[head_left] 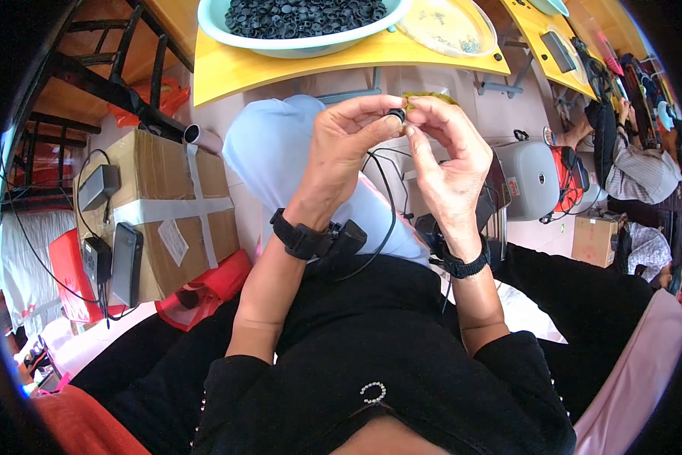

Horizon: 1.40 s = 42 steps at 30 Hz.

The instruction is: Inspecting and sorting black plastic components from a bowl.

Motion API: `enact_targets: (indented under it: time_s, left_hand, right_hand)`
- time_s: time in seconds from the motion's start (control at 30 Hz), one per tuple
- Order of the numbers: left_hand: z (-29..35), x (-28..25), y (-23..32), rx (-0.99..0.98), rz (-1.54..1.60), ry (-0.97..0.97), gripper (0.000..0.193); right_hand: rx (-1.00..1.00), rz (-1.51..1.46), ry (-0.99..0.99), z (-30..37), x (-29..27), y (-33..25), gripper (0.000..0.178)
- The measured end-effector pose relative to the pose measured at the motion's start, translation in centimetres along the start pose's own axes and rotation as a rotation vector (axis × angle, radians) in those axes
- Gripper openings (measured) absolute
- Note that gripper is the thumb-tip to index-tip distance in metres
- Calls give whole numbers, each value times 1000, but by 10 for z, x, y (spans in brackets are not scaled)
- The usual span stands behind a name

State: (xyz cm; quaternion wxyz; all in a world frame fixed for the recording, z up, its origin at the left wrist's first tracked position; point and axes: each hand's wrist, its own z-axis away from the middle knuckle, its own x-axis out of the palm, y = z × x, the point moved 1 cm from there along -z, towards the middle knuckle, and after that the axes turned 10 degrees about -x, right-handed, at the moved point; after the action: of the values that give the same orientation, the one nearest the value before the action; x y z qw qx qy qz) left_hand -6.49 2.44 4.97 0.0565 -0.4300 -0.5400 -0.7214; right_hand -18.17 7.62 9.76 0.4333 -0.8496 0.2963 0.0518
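Between the fingertips of my left hand (pixel 337 148) is a small black round part (pixel 396 114), much like the loose pieces in the basin. My right hand (pixel 451 155) meets it from the other side, thumb and fingers pinched together close to the part. What those right fingertips grip is too small to make out. Both hands are raised over my lap, just short of the yellow table (pixel 238 72). On that table stands a pale green basin (pixel 280 51) heaped with small black ring-like parts (pixel 303 19). Beside it lies a round shallow tray (pixel 413 30) with tiny pieces.
At my left a taped cardboard box (pixel 155 262) carries a black power bank (pixel 127 265) and cables. A dark metal frame (pixel 90 72) stands behind it. A grey case (pixel 528 182) is on the right floor. Another person (pixel 644 171) sits farther right.
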Motion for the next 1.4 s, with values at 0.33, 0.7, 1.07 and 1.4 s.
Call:
enact_targets:
  time_s: [0.33,0.7,1.07,1.4]
  left_hand:
    - [3,0,2,-87,99,-88,26]
    - [0,1,2,-138,149,-91,26]
    - [2,10,9,-208,80,-19,20]
    - [7,12,19,-305,198,-119,24]
  right_hand:
    - [-29,-49,-135,-3,-7,-5,35]
    - [-48,-5,-128,-4,-8,3,27]
    - [-44,52,-142,-7,-11,-4,26]
    - [89,-204,-54,-3,-13,0,31]
